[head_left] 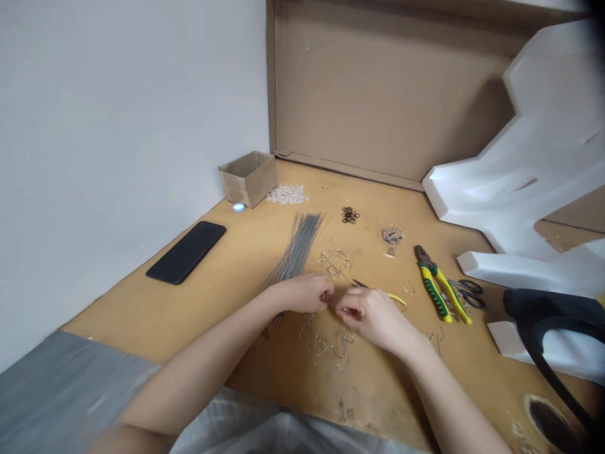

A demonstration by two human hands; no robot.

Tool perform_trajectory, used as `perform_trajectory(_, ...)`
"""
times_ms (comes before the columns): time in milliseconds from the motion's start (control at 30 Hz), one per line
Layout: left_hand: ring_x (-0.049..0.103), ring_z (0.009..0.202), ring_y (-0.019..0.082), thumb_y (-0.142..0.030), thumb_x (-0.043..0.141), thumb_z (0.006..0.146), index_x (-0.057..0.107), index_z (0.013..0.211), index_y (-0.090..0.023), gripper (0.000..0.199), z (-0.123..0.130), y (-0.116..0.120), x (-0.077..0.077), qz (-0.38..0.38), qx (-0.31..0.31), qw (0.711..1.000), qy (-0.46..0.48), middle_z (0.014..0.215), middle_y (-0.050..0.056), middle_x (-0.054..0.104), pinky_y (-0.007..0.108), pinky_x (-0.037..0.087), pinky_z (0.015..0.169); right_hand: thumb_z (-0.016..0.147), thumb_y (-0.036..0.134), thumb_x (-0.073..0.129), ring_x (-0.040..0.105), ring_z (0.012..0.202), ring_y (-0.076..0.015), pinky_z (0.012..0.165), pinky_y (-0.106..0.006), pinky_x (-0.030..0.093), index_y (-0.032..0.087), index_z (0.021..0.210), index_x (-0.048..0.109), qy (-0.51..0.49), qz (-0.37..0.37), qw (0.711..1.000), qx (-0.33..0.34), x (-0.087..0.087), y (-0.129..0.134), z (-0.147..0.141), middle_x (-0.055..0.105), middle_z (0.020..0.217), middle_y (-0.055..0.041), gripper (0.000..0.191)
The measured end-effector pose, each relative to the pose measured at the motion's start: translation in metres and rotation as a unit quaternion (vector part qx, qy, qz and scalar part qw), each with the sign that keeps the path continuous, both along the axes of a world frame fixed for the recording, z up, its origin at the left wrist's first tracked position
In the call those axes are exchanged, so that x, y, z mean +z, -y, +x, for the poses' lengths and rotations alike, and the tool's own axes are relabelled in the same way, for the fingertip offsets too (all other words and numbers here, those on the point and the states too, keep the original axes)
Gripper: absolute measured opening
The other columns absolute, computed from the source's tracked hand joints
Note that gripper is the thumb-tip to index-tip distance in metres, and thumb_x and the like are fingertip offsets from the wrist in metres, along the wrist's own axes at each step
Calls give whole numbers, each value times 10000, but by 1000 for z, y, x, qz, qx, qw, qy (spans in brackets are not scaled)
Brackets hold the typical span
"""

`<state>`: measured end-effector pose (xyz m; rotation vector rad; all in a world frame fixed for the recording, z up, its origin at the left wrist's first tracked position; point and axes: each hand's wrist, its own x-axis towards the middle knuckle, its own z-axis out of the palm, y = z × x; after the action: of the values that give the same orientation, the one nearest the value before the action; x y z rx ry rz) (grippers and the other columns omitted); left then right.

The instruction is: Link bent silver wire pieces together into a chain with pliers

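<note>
My left hand (309,292) is closed in a pinch over the middle of the table (246,302), beside a bundle of thin grey wires (302,239). Facing it across a small gap, my right hand (375,316) also pinches; whatever the fingertips of either hand hold is too small to make out. Behind the hands lies a loose pile of bent wire pieces (334,261), and more bent wires (326,345) are scattered in front of them. A tool with a yellow handle (397,299) and dark pointed tip is partly hidden behind my right hand.
Green-and-yellow pliers (435,287) and black-handled scissors (470,291) lie at right, near white foam (534,170). Farther back are black rings (350,215), small metal pieces (393,235), clear bits (288,193) and a cardboard box (253,183). A black phone (188,252) lies left.
</note>
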<state>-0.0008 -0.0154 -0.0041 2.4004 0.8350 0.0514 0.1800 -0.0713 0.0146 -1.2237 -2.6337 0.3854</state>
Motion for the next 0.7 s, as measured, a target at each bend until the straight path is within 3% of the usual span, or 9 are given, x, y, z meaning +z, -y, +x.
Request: perform_trajectory(700, 508, 701, 122, -121, 486, 673, 536, 733, -160, 87, 2, 0, -4, -7, 7, 1000, 21, 780, 10, 586, 208, 372, 627, 807, 149, 501, 544, 657, -113, 567, -222, 307, 209, 705, 616, 21, 2, 1000, 1, 3, 1, 0, 626, 728, 1, 165)
